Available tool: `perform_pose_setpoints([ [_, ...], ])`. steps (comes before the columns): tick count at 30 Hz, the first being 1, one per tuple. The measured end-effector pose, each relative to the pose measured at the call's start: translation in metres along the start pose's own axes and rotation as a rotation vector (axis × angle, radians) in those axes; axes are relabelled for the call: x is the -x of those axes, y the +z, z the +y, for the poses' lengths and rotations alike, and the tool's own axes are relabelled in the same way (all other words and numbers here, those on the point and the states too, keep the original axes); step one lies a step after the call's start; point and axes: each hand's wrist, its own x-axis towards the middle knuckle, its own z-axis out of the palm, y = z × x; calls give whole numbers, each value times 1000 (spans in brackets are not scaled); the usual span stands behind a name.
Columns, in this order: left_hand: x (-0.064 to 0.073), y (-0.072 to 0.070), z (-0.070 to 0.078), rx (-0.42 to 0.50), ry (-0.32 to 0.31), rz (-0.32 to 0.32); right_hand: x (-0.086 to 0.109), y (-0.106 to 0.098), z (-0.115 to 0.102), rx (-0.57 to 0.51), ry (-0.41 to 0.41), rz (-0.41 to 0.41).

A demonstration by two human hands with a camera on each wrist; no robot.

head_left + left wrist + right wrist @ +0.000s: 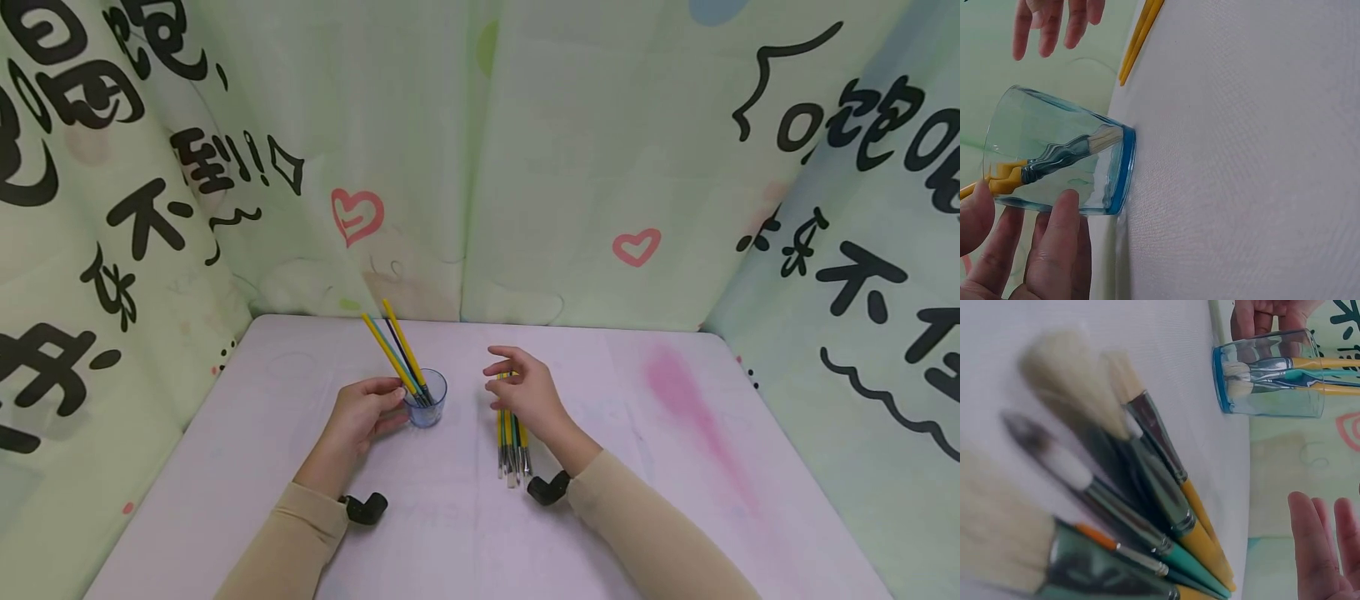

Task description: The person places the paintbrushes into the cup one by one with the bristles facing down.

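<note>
A clear, blue-tinted glass cup stands upright on the table, with yellow- and teal-handled paintbrushes leaning in it, bristles down. My left hand holds the side of the cup, thumb near its rim and fingertips against its wall in the left wrist view. To the right lies a bundle of paintbrushes, bristle ends toward me, with bristles of different widths in the right wrist view. Over the handle ends of this bundle hovers my right hand, its fingers loosely spread and holding nothing; it partly hides those handles in the head view.
A pale pink-white cloth covers the table, with a pink stain on the right. Curtains with black writing and pink hearts hang behind and at both sides. A black wrist camera sits by my left cuff, another by the right.
</note>
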Motion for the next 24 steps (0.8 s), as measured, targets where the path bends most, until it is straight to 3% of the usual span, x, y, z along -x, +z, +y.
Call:
perform_pose_setpoints([
  [24, 0, -2, 0, -15, 6, -1, 13, -25, 15, 107, 138, 120],
])
